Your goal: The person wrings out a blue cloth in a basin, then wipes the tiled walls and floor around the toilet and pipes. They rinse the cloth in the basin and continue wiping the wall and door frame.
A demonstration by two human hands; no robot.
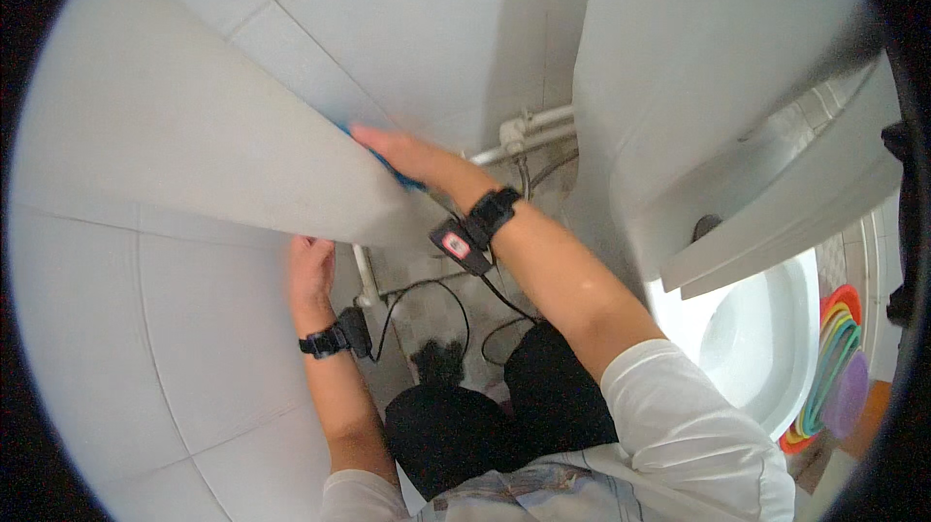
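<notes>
My right hand (404, 158) presses a blue cloth or pad (393, 171) flat against the side of a pale, smooth panel or boxed column (218, 122). Only a thin blue edge shows between the palm and the surface. At the panel's lower edge is my left hand (313, 267), its fingers curled and partly hidden behind that edge; whether it grips the edge I cannot tell. Each wrist carries a black strap with a small box and a cable.
White pipes and a valve (513, 135) run along the tiled wall (436, 27). To the right stand a white toilet bowl (756, 340) with a raised lid, and several nested coloured basins (836, 369). Cables loop above the floor near my knees.
</notes>
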